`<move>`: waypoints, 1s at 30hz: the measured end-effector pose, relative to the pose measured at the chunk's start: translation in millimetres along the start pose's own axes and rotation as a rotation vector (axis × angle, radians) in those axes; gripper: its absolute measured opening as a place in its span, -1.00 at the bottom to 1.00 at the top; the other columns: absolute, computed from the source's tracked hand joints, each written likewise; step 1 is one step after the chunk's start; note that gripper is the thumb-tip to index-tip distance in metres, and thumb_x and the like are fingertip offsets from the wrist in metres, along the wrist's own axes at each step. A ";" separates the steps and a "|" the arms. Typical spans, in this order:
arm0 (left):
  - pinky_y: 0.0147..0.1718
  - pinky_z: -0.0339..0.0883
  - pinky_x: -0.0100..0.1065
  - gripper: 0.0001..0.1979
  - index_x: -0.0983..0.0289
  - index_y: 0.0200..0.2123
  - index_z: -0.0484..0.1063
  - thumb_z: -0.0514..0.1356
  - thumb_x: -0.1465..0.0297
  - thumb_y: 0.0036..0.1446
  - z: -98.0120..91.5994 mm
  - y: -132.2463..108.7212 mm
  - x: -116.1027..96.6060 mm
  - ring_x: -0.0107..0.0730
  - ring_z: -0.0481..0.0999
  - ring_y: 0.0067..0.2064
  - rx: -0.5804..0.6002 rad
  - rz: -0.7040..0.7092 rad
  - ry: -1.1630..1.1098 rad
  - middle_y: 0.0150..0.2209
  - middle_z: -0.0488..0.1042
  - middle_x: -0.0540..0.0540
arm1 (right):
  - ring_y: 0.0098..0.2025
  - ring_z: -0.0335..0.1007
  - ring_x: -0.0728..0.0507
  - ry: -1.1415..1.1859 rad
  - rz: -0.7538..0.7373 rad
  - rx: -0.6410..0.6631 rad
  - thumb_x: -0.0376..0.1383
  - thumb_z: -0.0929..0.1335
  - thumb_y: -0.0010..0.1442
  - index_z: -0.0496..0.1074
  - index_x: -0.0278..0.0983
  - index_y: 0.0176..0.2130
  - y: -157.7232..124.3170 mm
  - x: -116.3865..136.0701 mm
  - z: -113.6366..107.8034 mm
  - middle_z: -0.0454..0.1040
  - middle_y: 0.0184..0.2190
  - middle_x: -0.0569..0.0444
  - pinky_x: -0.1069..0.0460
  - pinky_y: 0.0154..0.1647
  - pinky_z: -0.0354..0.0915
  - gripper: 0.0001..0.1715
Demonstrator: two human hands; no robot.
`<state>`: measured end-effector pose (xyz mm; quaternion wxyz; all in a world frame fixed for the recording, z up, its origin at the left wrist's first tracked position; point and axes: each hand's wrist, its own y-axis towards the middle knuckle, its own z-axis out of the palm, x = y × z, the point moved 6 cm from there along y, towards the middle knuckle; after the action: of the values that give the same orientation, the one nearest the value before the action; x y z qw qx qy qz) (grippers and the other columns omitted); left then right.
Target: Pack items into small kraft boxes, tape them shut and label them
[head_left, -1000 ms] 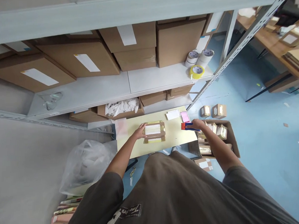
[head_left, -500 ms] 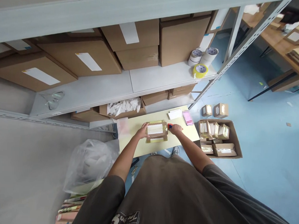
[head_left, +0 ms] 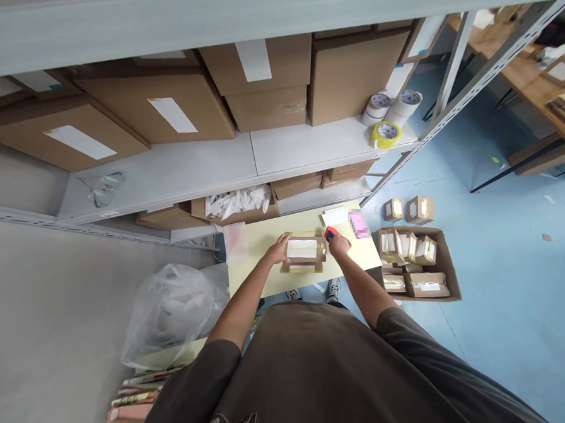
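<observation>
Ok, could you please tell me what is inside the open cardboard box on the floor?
The box holds small taped parcels, some upright, some flat; its bottom is covered by them.

Brown parcel (head_left: 319, 251) with white label (head_left: 301, 249), pale yellow tabletop (head_left: 261, 251), red tape dispenser (head_left: 329, 233) (some blue too)

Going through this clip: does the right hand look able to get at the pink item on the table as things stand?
Probably yes. The right hand is close to the pink item, with only bare table between them, though it is holding a red-and-blue tool.
</observation>
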<state>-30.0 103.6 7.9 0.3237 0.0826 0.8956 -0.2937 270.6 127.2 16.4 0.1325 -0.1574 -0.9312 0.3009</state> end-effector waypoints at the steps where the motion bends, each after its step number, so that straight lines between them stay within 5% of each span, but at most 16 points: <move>1: 0.39 0.26 0.01 0.32 0.05 0.54 0.06 0.63 0.30 -0.26 -0.1 0.7 0.6 0.22 0.16 0.52 -0.001 -0.006 -0.003 0.60 -0.13 0.23 | 0.19 0.55 -0.35 0.030 0.062 -0.031 -0.12 0.16 0.54 0.42 -0.42 0.28 -0.4 -10.3 -0.1 0.58 0.11 -0.44 -0.11 0.13 0.39 -0.41; 4: 0.43 0.21 -0.01 0.33 0.04 0.55 0.02 0.62 0.29 -0.25 -0.1 2.6 3.0 0.20 0.07 0.56 -0.005 -0.012 -0.014 0.61 -0.14 0.21 | 0.19 0.55 -0.39 0.126 0.195 -0.031 -0.14 0.14 0.52 0.31 -0.51 0.37 -5.0 -44.3 10.5 0.54 0.15 -0.50 -0.15 0.15 0.38 -0.33; 8: 0.45 0.17 0.01 0.33 0.05 0.55 0.01 0.62 0.28 -0.24 2.0 4.5 5.8 0.22 0.04 0.56 -0.011 -0.038 -0.019 0.60 -0.13 0.23 | 0.25 0.50 -0.38 0.147 0.128 0.121 -0.23 0.20 0.46 0.33 -0.45 0.38 -14.6 -72.2 34.2 0.51 0.20 -0.45 -0.14 0.18 0.37 -0.37; 11: 0.44 0.19 0.00 0.32 0.06 0.54 0.02 0.62 0.27 -0.24 2.0 4.5 6.7 0.22 0.05 0.56 -0.012 -0.039 -0.019 0.60 -0.14 0.24 | 0.26 0.49 -0.37 0.162 0.127 0.095 -0.22 0.25 0.46 0.42 -0.43 0.31 -22.1 -78.8 35.1 0.54 0.18 -0.41 -0.12 0.21 0.37 -0.43; 15: 0.42 0.23 -0.03 0.28 0.06 0.54 0.00 0.60 0.26 -0.17 -0.1 1.8 5.6 0.17 0.10 0.54 0.002 0.001 -0.021 0.59 -0.14 0.23 | 0.35 0.42 -0.35 0.394 0.032 -0.041 -0.11 0.17 0.54 0.47 -0.33 0.30 -32.5 -54.4 26.2 0.55 0.22 -0.29 -0.14 0.36 0.29 -0.42; 18: 0.39 0.27 -0.04 0.28 0.05 0.55 -0.01 0.59 0.23 -0.16 -0.4 -0.7 2.2 0.17 0.14 0.53 -0.007 0.019 -0.014 0.59 -0.12 0.21 | 0.47 0.28 -0.23 0.582 -0.133 0.029 -0.06 0.11 0.56 0.35 -0.29 0.42 -40.5 -18.7 35.6 0.41 0.40 -0.14 -0.08 0.45 0.23 -0.33; 21: 0.38 0.29 -0.03 0.30 0.06 0.56 -0.03 0.59 0.22 -0.16 2.5 -2.4 -1.9 0.19 0.17 0.51 -0.020 0.009 -0.003 0.59 -0.13 0.22 | 0.55 0.12 -0.21 0.634 -0.148 0.070 -0.03 0.14 0.56 0.12 -0.38 0.54 -42.1 1.9 47.4 0.19 0.53 -0.16 -0.08 0.52 0.14 -0.22; 25: 0.36 0.30 -0.02 0.34 0.07 0.57 -0.07 0.60 0.20 -0.17 6.1 -3.0 -4.2 0.21 0.19 0.50 -0.030 -0.006 0.014 0.60 -0.18 0.24 | 0.55 0.12 -0.31 0.697 -0.142 0.120 0.03 0.20 0.53 0.05 -0.45 0.56 -33.1 7.3 49.8 0.19 0.51 -0.27 -0.17 0.54 0.13 -0.11; 30: 0.31 0.34 -0.08 0.33 0.06 0.57 -0.07 0.60 0.16 -0.17 6.1 -3.7 -0.6 0.17 0.23 0.48 -0.016 -0.011 0.003 0.61 -0.20 0.23 | 0.47 0.28 -0.29 0.772 -0.173 0.200 0.07 0.16 0.54 0.15 -0.32 0.55 -27.3 -4.0 44.0 0.24 0.50 -0.18 -0.16 0.41 0.34 -0.16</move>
<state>-27.5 97.1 6.2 0.3216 0.0754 0.8988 -0.2880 253.4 81.9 -2.3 0.5116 -0.1661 -0.7891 0.2967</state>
